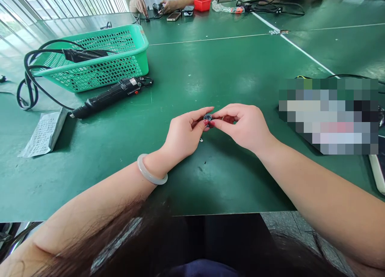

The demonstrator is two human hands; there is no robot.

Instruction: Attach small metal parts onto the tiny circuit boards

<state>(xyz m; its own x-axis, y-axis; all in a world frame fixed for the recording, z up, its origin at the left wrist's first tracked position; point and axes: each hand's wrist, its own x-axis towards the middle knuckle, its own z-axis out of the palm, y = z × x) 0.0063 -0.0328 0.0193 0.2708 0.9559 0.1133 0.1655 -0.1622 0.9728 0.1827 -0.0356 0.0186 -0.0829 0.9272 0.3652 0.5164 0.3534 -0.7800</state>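
A small dark part with a bluish-grey face [207, 117] is held between both hands above the green table [192, 80]. My left hand [186, 133] pinches it from the left, thumb and forefinger closed on it. From the right, my right hand [246, 124] touches the same part with closed thumb and fingertips. The two thumbs almost meet at its lower edge. A small pale tip [201, 139] shows just below my left fingers; what it belongs to is hidden.
A green basket [111, 64] with a black cable stands at the back left, a black electric screwdriver [110, 96] before it. A paper-wrapped block [46, 132] lies left. A blurred-out area [331, 116] covers the right. Across the table, a person's hands [170, 6] are near a red box [202, 4].
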